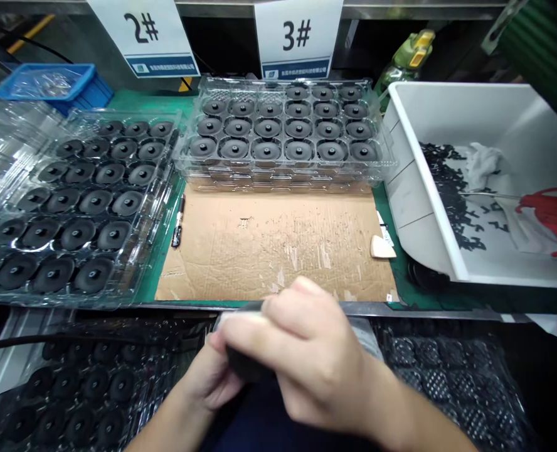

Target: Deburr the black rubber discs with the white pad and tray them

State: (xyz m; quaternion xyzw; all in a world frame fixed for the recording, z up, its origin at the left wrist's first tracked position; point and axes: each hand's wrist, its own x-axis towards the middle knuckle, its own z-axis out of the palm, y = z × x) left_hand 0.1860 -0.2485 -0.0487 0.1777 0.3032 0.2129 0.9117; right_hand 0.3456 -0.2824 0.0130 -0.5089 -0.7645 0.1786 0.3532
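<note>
In the head view my left hand (217, 380) is closed around a dark, round black plastic part (245, 364), held just off the front edge of the bench. My right hand (318, 351) comes over the part from the right with its fingers curled. Something pale shows by its thumb, but blur and the fingers hide what it is. Most of the part is covered by both hands. Beyond them lies a sheet of brown cardboard (259, 251) with small dark scraps on it. A black marker (179, 221) rests at its left edge and a whitish wedge (382, 247) at its right.
Clear trays (283, 169) of round black parts are stacked at the back; another filled tray (85, 201) is left. A white bin (452, 251) at right holds black scraps, a cloth and red-handled scissors (549, 207). More trays (461, 376) sit below the bench edge.
</note>
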